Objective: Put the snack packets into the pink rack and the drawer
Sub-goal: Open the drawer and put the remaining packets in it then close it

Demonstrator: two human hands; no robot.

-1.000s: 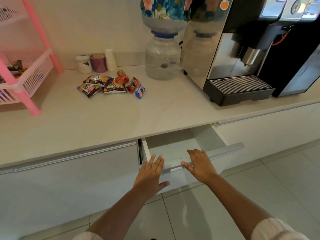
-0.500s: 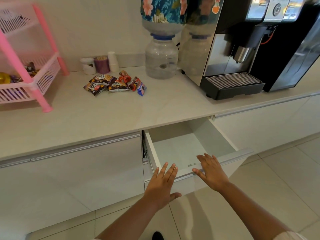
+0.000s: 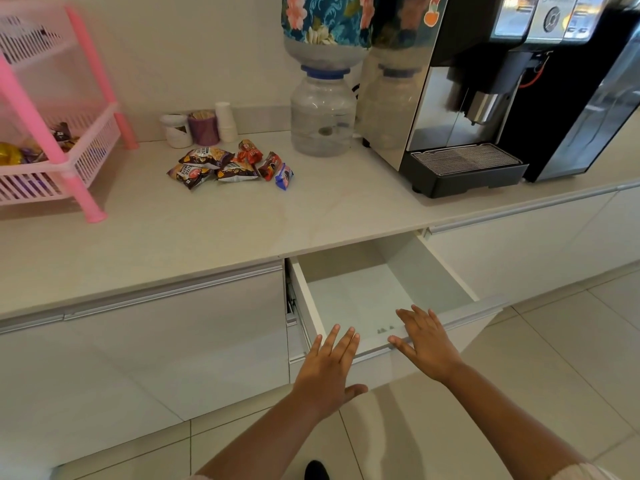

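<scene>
- Head view: our left hand (image 3: 329, 370) and right hand (image 3: 427, 344) lie flat, fingers apart, holding nothing, on the front lip of the open white drawer (image 3: 367, 299).
- Colourful foil snack packets (image 3: 228, 164) sit on the pale bench (image 3: 242, 223), near the pink plastic rack (image 3: 74, 168).
- We judge the drawer open enough; pick packets singly.

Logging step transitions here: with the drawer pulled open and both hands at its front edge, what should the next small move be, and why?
Probably lift one hand, likely the left hand, up to the snack packets on the counter. The drawer stands open and looks empty, both hands, including the right hand, hold nothing, and the packets lie untouched.
</scene>
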